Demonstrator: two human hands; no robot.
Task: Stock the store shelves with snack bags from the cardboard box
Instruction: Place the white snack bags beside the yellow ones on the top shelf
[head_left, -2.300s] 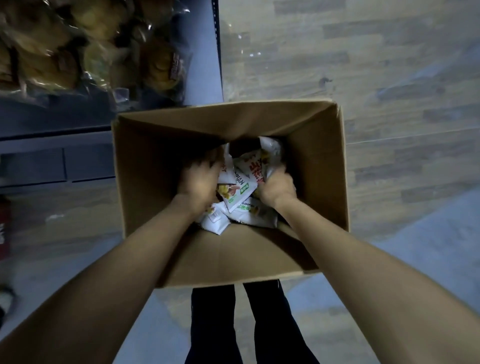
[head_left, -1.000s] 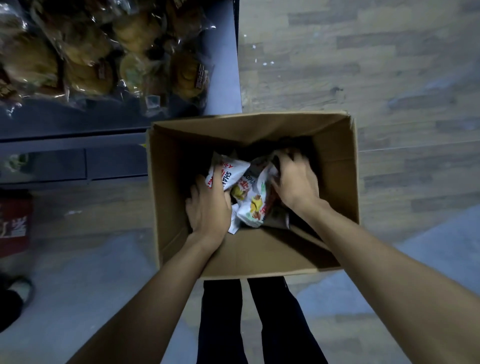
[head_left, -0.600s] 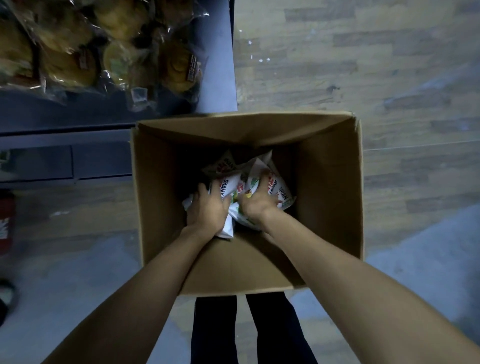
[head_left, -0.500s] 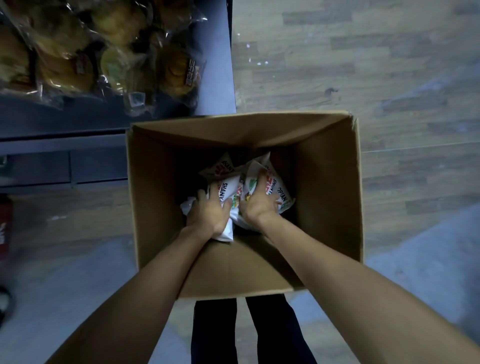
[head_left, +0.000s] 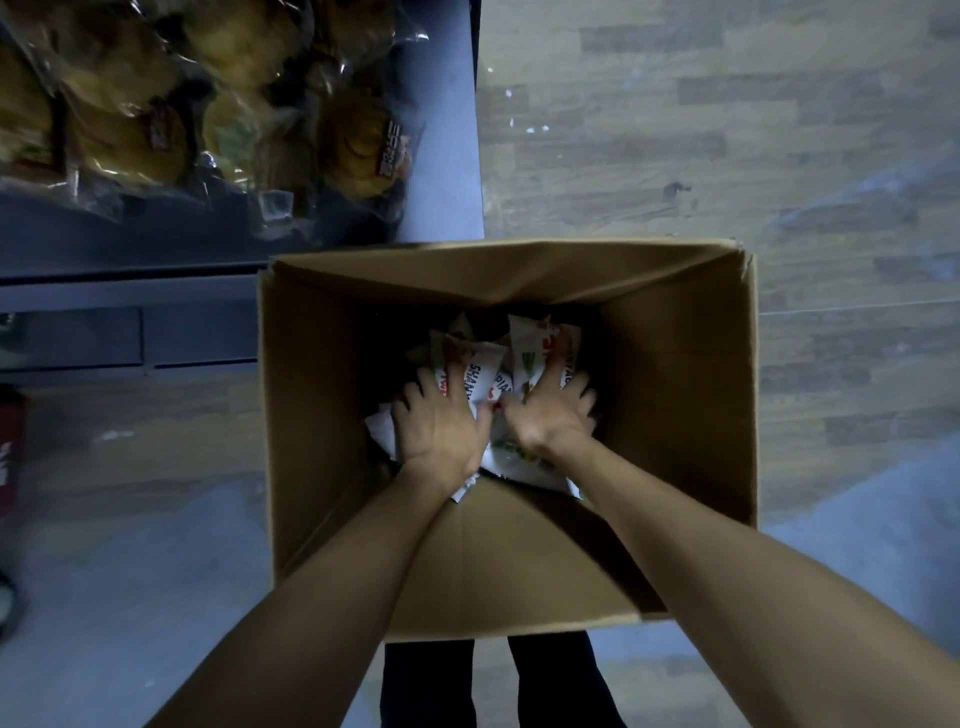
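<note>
At frame centre, the left hand (head_left: 439, 428) and right hand (head_left: 550, 418) have fingers closed on snack bags (head_left: 480, 374) inside the cardboard box (head_left: 691, 384).

Wrapped buns (head_left: 358, 150) lie upper left, above a wood-plank floor (head_left: 727, 130).

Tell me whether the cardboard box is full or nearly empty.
Nearly empty: the cardboard box shows bare inner walls, with only a small heap of snack bags at the bottom.

The cardboard box (head_left: 675, 395) stands open on the floor, brown and deep, just beside the shelf (head_left: 441, 156). At its bottom lies a loose heap of snack bags (head_left: 524, 358) — white, crumpled, printed in red and green — overlapping one another.
</note>
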